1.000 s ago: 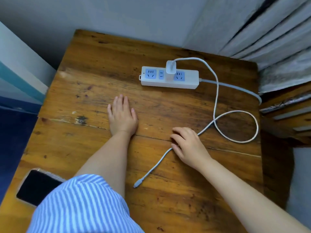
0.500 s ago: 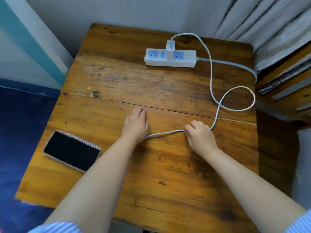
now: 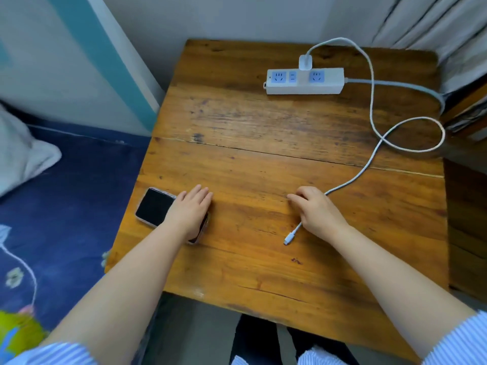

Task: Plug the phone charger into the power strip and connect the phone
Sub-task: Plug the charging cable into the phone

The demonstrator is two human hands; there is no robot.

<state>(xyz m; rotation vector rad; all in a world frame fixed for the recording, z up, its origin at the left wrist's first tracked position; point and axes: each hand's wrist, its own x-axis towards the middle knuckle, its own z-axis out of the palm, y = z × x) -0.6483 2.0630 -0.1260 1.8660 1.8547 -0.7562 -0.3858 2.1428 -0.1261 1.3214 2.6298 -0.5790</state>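
Phone [image 3: 154, 209] lies face-up at table's [image 3: 263, 154] near-left edge under flat, open left hand [image 3: 190, 209], its long axis running left-right toward cable plug [image 3: 289, 237] beside right hand [image 3: 317, 209], fingers loosely curled over cable w/o clear grip

One wooden table [image 3: 290, 154] is seen. On it are counted one power strip [image 3: 305, 84], one charger plug [image 3: 305, 62], one white cable [image 3: 371, 101] and one phone [image 3: 155, 206]. Two hands are counted, left [image 3: 191, 209] and right [image 3: 316, 209].
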